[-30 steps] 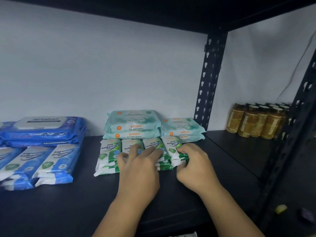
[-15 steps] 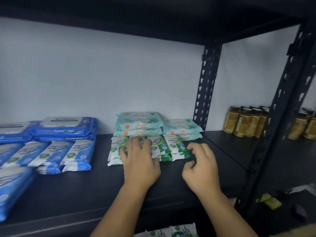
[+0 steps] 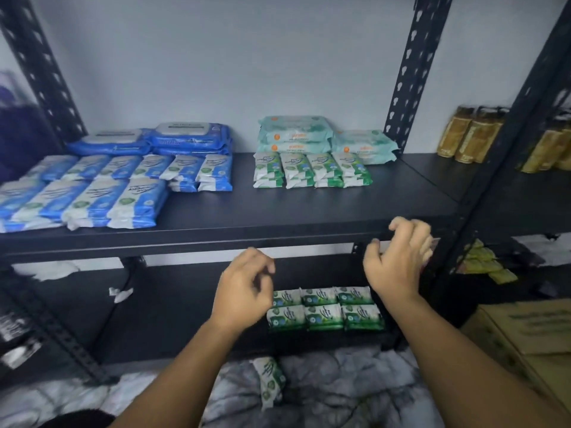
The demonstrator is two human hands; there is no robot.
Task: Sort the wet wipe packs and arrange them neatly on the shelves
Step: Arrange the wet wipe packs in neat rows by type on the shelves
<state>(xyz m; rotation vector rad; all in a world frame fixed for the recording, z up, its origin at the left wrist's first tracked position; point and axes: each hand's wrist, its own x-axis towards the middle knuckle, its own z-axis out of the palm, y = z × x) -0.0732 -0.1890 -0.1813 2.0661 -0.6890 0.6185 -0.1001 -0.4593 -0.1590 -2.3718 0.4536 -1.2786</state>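
Step between placements: left hand (image 3: 244, 288) and right hand (image 3: 398, 257) loosely curled, empty, at upper shelf (image 3: 216, 239) front edge. Next, likely: grip stray green pack (image 3: 270, 383) below, add to lower-shelf row (image 3: 324, 308).

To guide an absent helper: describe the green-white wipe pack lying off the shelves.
Find the black metal shelf rack; look below its lower board, at the crumpled grey cloth. One flat green-and-white plastic wipe pack lies there alone; similar packs sit in rows on shelves.
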